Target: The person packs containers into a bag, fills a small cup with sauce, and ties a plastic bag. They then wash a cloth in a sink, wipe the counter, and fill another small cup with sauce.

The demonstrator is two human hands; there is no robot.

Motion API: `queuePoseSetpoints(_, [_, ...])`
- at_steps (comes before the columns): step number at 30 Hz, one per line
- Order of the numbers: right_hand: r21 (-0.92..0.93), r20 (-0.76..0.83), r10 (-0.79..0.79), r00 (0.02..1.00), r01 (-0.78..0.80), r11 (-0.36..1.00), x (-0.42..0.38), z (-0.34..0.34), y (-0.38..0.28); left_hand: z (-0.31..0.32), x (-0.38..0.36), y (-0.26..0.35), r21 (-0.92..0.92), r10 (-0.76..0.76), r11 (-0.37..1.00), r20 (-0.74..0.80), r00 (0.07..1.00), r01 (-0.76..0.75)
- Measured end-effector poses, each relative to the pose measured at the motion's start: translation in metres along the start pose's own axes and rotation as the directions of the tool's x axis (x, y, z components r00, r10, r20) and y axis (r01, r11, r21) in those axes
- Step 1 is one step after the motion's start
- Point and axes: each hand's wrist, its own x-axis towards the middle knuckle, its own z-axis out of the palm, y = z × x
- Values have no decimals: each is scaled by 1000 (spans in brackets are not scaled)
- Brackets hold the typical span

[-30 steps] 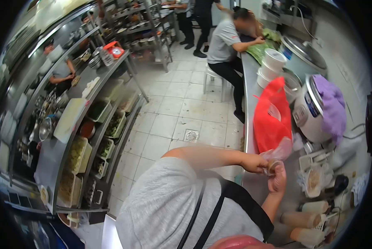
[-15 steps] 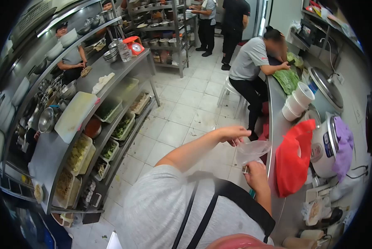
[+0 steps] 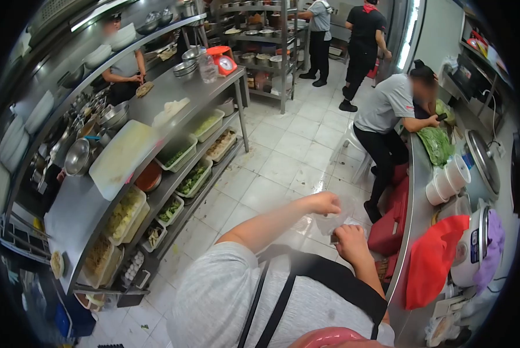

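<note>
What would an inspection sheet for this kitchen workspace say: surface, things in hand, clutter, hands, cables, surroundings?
Surface: steel counter at right, crowded toward the wall.
Job's things: clear plastic bag between the hands, over the floor; contents unclear.
Clutter: red bag, stacked white tubs, rice cooker draped with a purple cloth.
Hands: left hand pinches the bag; right hand curls close below, exact grip unclear.
Cables: white cord hangs near the right wall.
Surroundings: seated co-worker by leafy greens; specks on the tiled floor.
</note>
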Motion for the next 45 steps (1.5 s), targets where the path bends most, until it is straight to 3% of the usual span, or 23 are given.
queuePoseSetpoints(1, [-2,4,-16,1000,16,1000,3,1,2,-3,1,-8,36,32,999,-34,999,-30])
queuePoseSetpoints(3, [64,-13,0,1000,1,998,9,-1,7,-9,-1,-17,-82,-3,997,-215,977,-15])
queuePoseSetpoints(7, [297,-134,99,986,-55,953,15,-6,19,-20,-16,-11,-213,-88,977,-504,859,-25])
queuePoseSetpoints(9, [390,-196,152,969,-65,918,18,-17,24,-24,-15,-17,30,157,981,-709,688,-193])
queuePoseSetpoints(10, [537,-206,190,960,-51,842,19,-24,21,-24,-15,-18,164,282,954,-770,572,-250])
queuePoseSetpoints(12, [784,-197,274,941,-16,621,20,-34,9,-15,-20,-1,72,182,979,-735,654,-191])
queuePoseSetpoints(13, [875,-151,207,967,33,483,20,-35,6,-9,-25,11,26,128,987,-709,693,-156])
queuePoseSetpoints(16, [959,37,277,960,-112,260,23,-31,-5,16,-21,25,36,222,966,-629,745,-257])
queuePoseSetpoints(17, [943,48,292,955,-140,302,23,-17,3,22,-21,31,-17,203,963,-616,761,-270])
queuePoseSetpoints(20, [850,523,338,782,-509,-137,13,-5,18,35,-26,41,87,196,980,-556,808,-178])
queuePoseSetpoints(21, [841,536,325,779,-461,-283,9,3,23,44,-24,37,169,257,966,-538,803,-196])
queuePoseSetpoints(23, [813,548,353,758,-383,-438,7,16,35,68,-20,27,326,368,918,-489,791,-226])
queuePoseSetpoints(26, [772,543,461,702,-202,-603,7,28,43,90,-16,25,178,314,949,-484,817,-259])
queuePoseSetpoints(28, [726,516,550,657,4,-687,9,38,44,104,-19,26,251,352,932,-463,814,-260])
queuePoseSetpoints(31, [834,385,586,713,3,-551,6,43,41,114,-20,25,286,383,917,-436,814,-279])
queuePoseSetpoints(33, [988,101,607,788,-152,33,5,50,40,110,-16,26,230,402,915,-487,775,-330])
queuePoseSetpoints(34, [918,-39,548,836,-187,350,7,53,43,106,-11,30,207,419,907,-516,747,-366])
queuePoseSetpoints(35, [765,-218,491,843,-164,622,4,67,43,105,-8,32,249,418,908,-502,758,-336])
queuePoseSetpoints(37, [411,-407,292,865,-111,905,-2,94,48,108,-3,32,340,419,898,-474,774,-278])
queuePoseSetpoints(40, [142,-363,41,931,12,990,-20,126,61,128,-3,25,576,412,810,-427,805,-110])
queuePoseSetpoints(43, [-13,-310,-133,942,135,991,-33,143,79,139,-7,22,202,348,931,-230,909,-305])
queuePoseSetpoints(45, [-93,-295,-221,930,203,975,-39,149,85,134,-5,21,159,342,938,-266,901,-309])
